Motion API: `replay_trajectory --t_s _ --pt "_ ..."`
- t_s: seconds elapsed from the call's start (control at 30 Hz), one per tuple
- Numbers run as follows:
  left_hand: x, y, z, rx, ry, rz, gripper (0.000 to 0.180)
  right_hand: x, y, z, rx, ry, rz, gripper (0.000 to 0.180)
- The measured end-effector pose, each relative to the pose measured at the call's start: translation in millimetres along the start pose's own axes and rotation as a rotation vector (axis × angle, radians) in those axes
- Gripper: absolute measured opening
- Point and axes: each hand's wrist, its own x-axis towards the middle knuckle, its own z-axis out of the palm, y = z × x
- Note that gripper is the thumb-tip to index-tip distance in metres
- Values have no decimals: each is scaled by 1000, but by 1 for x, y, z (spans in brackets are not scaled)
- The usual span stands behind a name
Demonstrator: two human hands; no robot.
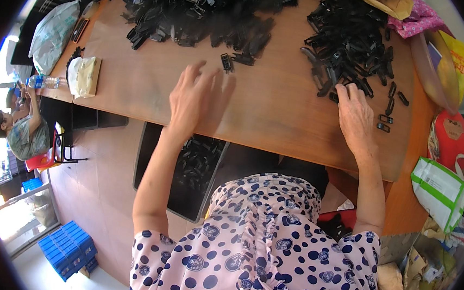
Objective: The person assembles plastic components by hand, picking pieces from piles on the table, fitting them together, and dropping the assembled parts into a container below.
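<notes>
My left hand [191, 98] hovers over the near part of the wooden table, fingers stretched forward and slightly blurred, with nothing in it. Just ahead of its fingertips lie a small black plastic frame [226, 63] and another dark piece [243, 59]. Bent fingers bring my right hand [357, 116] to the near edge of the right-hand pile of black plastic parts [349, 40]. Its fingertips close at a small black plastic part [334, 97]; the grip is partly hidden. A few loose black parts [384, 123] lie to its right.
A larger heap of black parts [199, 11] covers the table's far side. Below the table edge stands a dark tray [206, 195] of similar parts. Bags [440, 188] crowd the right; a small box [87, 76] stands left. Blue stacked crates [68, 249] and a seated person [29, 129] are farther left.
</notes>
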Motion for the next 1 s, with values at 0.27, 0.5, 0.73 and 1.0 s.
replay_trajectory --t_s 0.27,0.5,0.73,1.0 --pt "39 -27 29 111 -211 142 23 7 14 -4 460 109 79 43" --pt "8 -11 46 -483 -36 -118 23 2 41 18 1135 101 340 37" --pt "-17 44 46 -1401 -369 -604 27 -4 40 31 1101 28 374 39" --pt "-32 88 62 -1358 -440 -451 41 -8 24 20 829 -41 268 55"
